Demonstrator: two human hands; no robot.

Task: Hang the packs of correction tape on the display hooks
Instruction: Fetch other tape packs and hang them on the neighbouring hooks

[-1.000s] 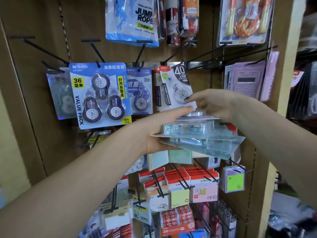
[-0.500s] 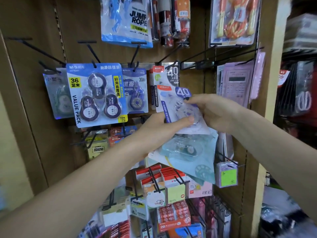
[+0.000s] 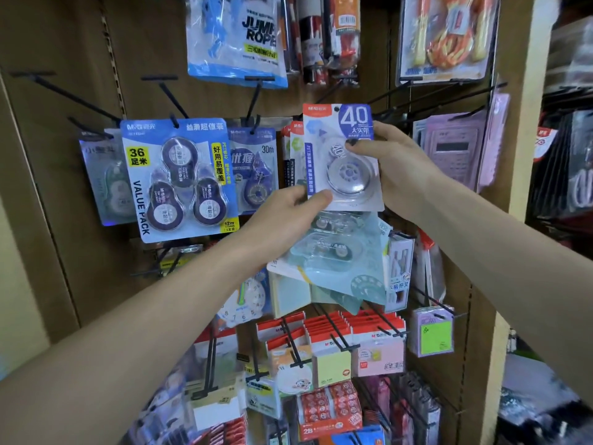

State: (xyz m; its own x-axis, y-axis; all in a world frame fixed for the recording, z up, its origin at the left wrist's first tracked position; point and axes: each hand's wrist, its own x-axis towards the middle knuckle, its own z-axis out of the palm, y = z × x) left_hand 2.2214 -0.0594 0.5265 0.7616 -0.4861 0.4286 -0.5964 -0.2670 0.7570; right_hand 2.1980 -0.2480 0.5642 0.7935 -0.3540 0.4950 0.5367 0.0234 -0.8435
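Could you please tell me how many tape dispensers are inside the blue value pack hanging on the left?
3. In the value pack, one dispenser sits at the top, one at lower left and one at lower right. None looks hidden.

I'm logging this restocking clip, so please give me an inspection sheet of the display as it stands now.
Surface: brown pegboard panel with black display hooks.
Job's things: 40 pack held upright before hung matching packs; pale blue packs underneath.
Clutter: value pack, jump rope bag, sticky notes.
Hands: right hand pinches the 40 pack; left hand holds the blue packs, thumb on the 40 pack.
Cables: nothing seen.
Surroundings: neighbouring shelf, blurred.
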